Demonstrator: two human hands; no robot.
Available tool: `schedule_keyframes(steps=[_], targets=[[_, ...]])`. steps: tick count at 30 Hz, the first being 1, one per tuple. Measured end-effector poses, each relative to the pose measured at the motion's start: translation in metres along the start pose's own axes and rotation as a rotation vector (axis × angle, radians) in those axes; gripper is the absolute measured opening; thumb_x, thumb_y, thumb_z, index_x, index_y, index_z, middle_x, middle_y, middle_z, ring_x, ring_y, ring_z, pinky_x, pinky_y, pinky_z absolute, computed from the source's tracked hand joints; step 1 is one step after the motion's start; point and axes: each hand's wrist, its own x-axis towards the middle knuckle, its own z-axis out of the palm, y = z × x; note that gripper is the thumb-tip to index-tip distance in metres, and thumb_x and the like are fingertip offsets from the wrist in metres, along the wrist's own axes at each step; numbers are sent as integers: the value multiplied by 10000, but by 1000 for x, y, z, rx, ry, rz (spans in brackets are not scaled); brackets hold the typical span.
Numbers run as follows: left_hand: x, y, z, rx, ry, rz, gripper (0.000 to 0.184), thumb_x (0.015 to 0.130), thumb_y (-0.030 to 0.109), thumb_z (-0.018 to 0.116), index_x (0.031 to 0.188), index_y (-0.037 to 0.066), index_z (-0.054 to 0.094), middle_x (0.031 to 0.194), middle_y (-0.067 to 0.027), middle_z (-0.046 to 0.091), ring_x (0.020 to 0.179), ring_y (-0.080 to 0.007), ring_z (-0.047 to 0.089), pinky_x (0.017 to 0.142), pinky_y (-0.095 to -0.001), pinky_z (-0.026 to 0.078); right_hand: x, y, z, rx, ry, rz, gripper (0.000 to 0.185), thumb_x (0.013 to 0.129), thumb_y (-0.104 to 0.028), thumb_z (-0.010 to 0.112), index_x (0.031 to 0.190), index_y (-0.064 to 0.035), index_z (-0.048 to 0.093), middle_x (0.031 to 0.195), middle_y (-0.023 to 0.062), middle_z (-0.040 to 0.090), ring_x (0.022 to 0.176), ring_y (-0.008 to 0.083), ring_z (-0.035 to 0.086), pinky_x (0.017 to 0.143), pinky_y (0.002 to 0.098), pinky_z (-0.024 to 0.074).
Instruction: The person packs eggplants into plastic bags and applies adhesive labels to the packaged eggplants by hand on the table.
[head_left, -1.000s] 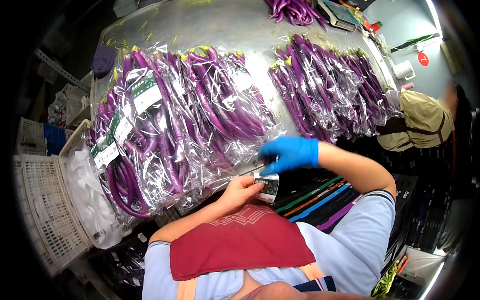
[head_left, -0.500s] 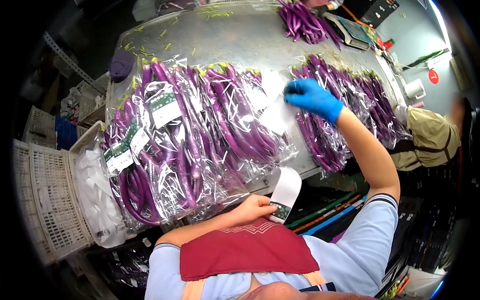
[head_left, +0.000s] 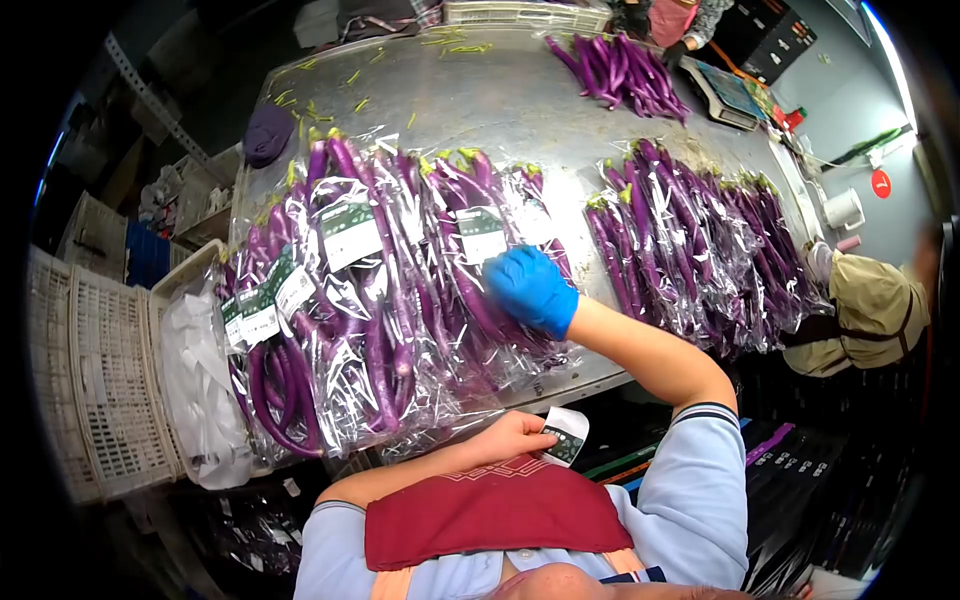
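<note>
My left hand (head_left: 515,436) is closed on a strip of labels (head_left: 566,434), green-patterned on white, low in front of the red apron. My right hand (head_left: 532,290), in a blue glove, rests on or just over a clear bag of long purple eggplants (head_left: 470,290). Its fingers are curled and slightly blurred, and I see nothing in them. Just above the knuckles, a green and white label (head_left: 483,235) lies on that bag. More bagged eggplants (head_left: 365,290) lie to the left, several with labels like it.
Bagged eggplants (head_left: 700,240) fill the right side of the metal table (head_left: 450,90). Loose eggplants (head_left: 625,75) lie at the back near a scale (head_left: 722,92) and another person's gloved hand (head_left: 676,52). White crates (head_left: 110,390) stand at left, a purple cloth (head_left: 268,134) at the table's left edge.
My right hand has moved left and down from between the two groups of bags. The white label it held now lies on a left-group bag. The strip at my left hand looks shorter.
</note>
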Motion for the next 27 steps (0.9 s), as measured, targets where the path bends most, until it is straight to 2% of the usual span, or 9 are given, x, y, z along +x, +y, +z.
schedule_keyframes(steps=[4,7,11,13,15,18,21,24,27], targets=[[-2,16,3,310,67,-92,230,826,155,552,936,-42,596,822,-30,608,745,-72,528,671,-236,439,-36,-14,-58,136,-33,116,143,698,-149,559,818,-75,538,705,54,534,656,218,543,616,322,424],[-2,20,9,105,56,-97,230,824,130,555,961,-54,579,837,-65,611,752,-111,562,678,-251,459,-96,44,-79,-216,-151,466,222,694,-222,588,858,-78,546,715,67,544,675,245,545,621,348,435],[5,11,9,124,36,-139,222,823,114,554,966,-55,573,867,-85,611,764,-132,576,696,-260,467,-174,89,-100,-557,-433,1071,536,666,-424,640,994,-25,501,978,170,500,886,323,501,692,432,438],[6,11,12,56,10,-131,221,827,111,549,970,-56,571,871,-86,611,769,-135,577,700,-264,469,-190,85,-81,-685,-404,914,697,636,-494,647,1088,-3,445,1096,237,395,979,391,425,745,451,434],[9,8,13,57,-3,-133,221,829,109,546,973,-56,570,872,-86,611,773,-136,577,703,-264,470,-182,72,-69,-773,-552,948,665,637,-428,664,1106,-2,459,1111,223,433,992,394,435,770,415,440],[9,6,13,71,-19,-110,221,834,136,549,969,-36,581,846,-55,607,736,-105,559,668,-241,460,-193,115,-85,-480,-670,988,568,643,-315,666,1078,9,499,1060,202,516,1029,369,452,784,364,442],[9,-7,11,71,-22,-92,225,837,153,551,963,-30,585,838,-43,605,729,-93,553,662,-233,457,-205,147,-135,328,-125,1138,394,641,-143,646,984,25,545,918,158,597,900,217,555,759,301,441],[8,-9,11,74,-23,-61,228,839,150,547,967,-36,581,850,-47,606,747,-97,558,679,-239,461,-172,136,-180,702,-40,1229,423,654,-41,644,1048,37,513,950,48,577,856,124,522,779,264,430],[3,-6,11,110,-39,-49,233,840,147,545,974,-40,577,862,-49,606,762,-100,561,690,-243,464,-138,103,-196,666,54,1188,438,681,-11,634,1090,42,484,997,59,565,881,123,524,802,252,425]])
